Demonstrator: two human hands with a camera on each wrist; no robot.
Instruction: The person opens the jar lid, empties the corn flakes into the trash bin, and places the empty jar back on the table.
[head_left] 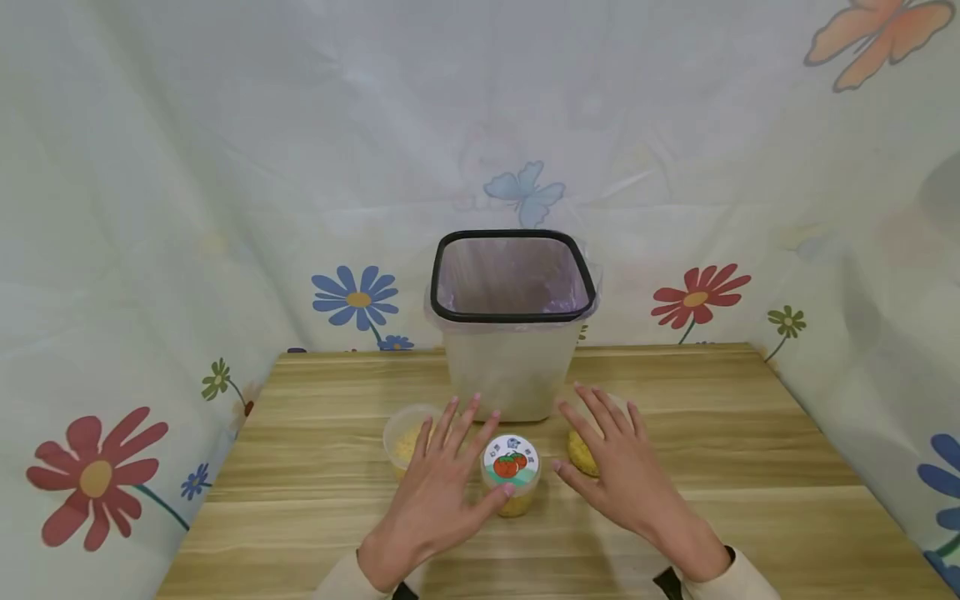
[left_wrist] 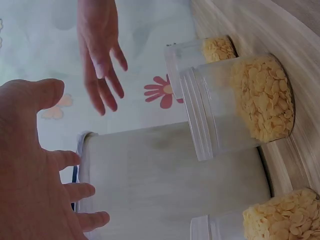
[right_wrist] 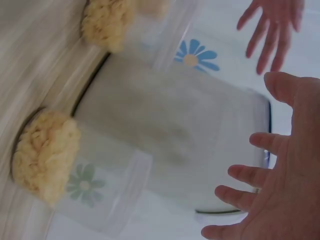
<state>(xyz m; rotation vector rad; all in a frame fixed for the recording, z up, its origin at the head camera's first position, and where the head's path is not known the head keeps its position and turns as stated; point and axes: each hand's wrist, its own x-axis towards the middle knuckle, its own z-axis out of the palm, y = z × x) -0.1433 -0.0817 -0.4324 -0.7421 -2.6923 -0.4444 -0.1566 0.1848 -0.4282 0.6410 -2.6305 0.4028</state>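
Note:
Both hands are held over the table with fingers spread, each with nothing in its grasp. My left hand (head_left: 442,492) is between a clear tub of pale yellow flakes (head_left: 405,429) on the left and a middle tub (head_left: 512,479) with a tomato picture on its lid. In the head view its thumb overlaps the edge of that lid. My right hand (head_left: 630,471) partly hides a third flake tub (head_left: 581,456) on the right. In the left wrist view, flakes (left_wrist: 265,97) fill roughly half of the middle tub, which stands upright.
Behind the tubs stands a pale bin (head_left: 510,367) with a black rim and a thin clear liner. The wood-grain table (head_left: 315,467) ends at a hanging white cloth (head_left: 300,167) printed with flowers and butterflies.

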